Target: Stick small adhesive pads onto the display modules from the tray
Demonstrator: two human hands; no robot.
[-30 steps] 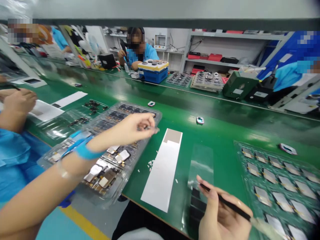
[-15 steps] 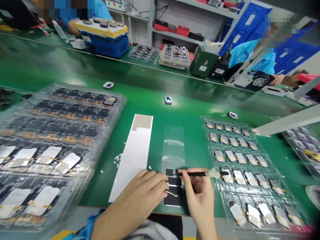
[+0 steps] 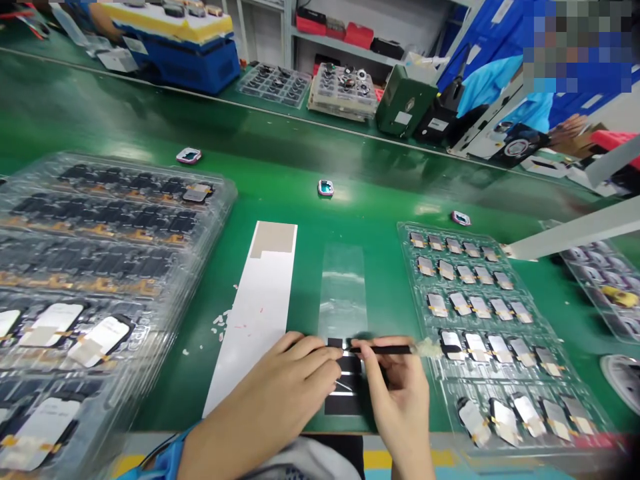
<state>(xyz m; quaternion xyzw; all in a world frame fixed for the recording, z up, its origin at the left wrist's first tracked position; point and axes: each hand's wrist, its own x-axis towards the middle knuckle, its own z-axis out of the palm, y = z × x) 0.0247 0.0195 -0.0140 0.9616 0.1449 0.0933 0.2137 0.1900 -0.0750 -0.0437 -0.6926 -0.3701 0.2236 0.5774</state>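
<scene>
A clear film strip [image 3: 343,287] lies on the green bench, with several black rectangular pieces [image 3: 345,404] on its near end. My left hand [image 3: 305,373] rests over the strip's left edge, its fingers curled and pressed together. From under those fingertips sticks a thin silver tip [image 3: 343,385]; the rest of it is hidden. My right hand [image 3: 397,387] pinches a slim black pen-like tool [image 3: 385,349] with a whitish wrap near its back end. The tool lies nearly level, its tip pointing left at the topmost small black piece [image 3: 335,343], close to my left fingertips.
White backing sheet [image 3: 255,307] and pale scraps [image 3: 219,321] lie left of the strip. Clear trays of parts stand at left [image 3: 195,267] and right [image 3: 425,283]. Small watch-like frames [image 3: 326,188] sit further back. A white post [image 3: 575,233] juts in from the right.
The black tool's tip has moved slightly left, closer to my left fingertips and the small black piece. My left hand still presses on the strip. The camera view has shifted a little.
</scene>
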